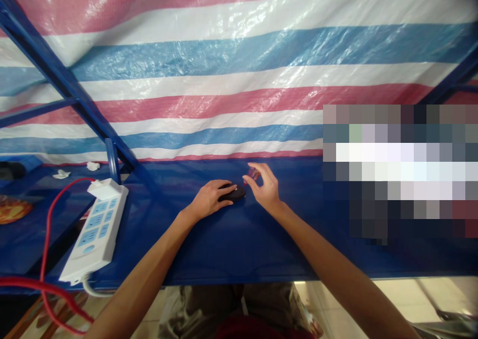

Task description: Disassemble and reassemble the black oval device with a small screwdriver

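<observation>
A black computer mouse [236, 193] lies on the blue tabletop [239, 249]. My left hand [211, 198] rests over its left end, with the fingers along its top and the thumb at its near side. Just to the right of the mouse and slightly raised, my right hand [266, 185] is closed in a pinch. Between its thumb and fingers is a small reddish-purple object [251, 172], partly see-through. The fingers cover part of it, and its kind is too small to make out.
On the left stands a white power strip [100, 224] with a white plug and a red cable [48, 224]. Crumpled white scraps [93, 166] lie behind it. Blue metal posts [70, 80] and a striped plastic sheet [224, 100] bound the back. The right side is pixelated.
</observation>
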### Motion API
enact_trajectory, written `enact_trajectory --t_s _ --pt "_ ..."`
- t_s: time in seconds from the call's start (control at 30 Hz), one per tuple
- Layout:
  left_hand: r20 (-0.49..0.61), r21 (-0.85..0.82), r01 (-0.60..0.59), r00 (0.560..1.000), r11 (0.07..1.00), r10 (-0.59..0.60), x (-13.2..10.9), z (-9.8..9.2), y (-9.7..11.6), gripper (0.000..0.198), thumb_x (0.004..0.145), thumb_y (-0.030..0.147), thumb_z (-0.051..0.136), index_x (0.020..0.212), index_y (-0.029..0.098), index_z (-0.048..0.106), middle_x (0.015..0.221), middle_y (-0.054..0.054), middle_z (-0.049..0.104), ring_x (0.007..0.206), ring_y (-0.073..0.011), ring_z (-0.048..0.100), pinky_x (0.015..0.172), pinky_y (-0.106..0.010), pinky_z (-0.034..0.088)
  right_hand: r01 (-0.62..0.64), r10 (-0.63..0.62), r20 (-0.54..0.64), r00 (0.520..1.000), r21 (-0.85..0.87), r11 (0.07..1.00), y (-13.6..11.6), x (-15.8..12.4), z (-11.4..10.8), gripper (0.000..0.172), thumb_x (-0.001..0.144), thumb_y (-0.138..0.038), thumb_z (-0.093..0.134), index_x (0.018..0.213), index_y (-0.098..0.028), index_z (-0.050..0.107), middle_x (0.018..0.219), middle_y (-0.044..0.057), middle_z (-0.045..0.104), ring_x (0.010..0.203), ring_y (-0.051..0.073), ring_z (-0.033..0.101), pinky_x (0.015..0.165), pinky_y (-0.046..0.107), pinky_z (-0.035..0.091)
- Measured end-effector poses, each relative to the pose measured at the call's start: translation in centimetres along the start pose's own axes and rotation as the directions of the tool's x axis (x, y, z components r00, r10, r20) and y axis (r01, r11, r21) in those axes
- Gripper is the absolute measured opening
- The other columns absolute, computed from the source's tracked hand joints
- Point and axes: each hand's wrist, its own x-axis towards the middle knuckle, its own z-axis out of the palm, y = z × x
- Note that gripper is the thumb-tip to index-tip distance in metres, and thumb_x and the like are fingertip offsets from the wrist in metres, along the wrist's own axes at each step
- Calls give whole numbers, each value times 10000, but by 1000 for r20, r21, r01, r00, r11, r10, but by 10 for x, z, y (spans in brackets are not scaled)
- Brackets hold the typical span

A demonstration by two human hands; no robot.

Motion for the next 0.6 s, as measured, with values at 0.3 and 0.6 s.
enact_trajectory --t_s 0.3,0.6 --pt "3 -22 4 1000 1000 -4 0 -1 0 486 868 460 585 1321 291 531 1309 -77 559 1184 -252 537 1030 -421 424 24 -24 -80 996 0 1000 -2 2 -4 337 922 -300 485 1232 -222 590 1109 105 623 967 213 622 888 379 524" --pt "11 -8 13 1000 1000 -13 0 -1 0 491 872 470 575 1326 289 526 1315 -73 557 1185 -246 536 1026 -403 422 81 -80 -93 992 11 997 -5 0 -4 322 925 -252 472 1219 -214 597 1101 107 614 973 207 623 885 376 531"
